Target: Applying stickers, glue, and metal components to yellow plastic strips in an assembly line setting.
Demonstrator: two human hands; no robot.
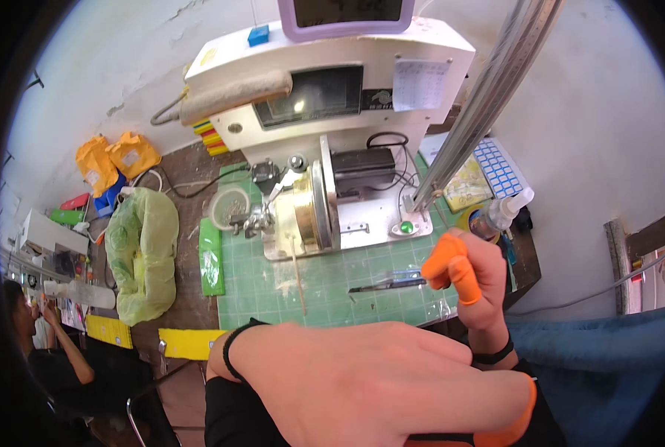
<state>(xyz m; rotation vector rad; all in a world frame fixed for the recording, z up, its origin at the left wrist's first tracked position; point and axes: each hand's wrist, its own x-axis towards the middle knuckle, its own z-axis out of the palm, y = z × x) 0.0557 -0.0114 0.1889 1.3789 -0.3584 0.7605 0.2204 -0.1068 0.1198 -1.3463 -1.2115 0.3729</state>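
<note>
- We look down on a green gridded cutting mat (325, 287) covering a dark wooden workbench (191, 246), with a white boxy machine (332, 82) at the back against a pale plastered wall (116, 59).
- A yellow-green plastic bag (145, 253) lies left of the mat.
- Our left hand (370, 387) fills the foreground, back upward, fingers pressed together and extended rightward; whether it holds anything we cannot tell.
- Our right hand (470, 279) hovers above the mat's right edge, its orange rubber finger cots (452, 268) curled close, thumb meeting forefinger.
</note>
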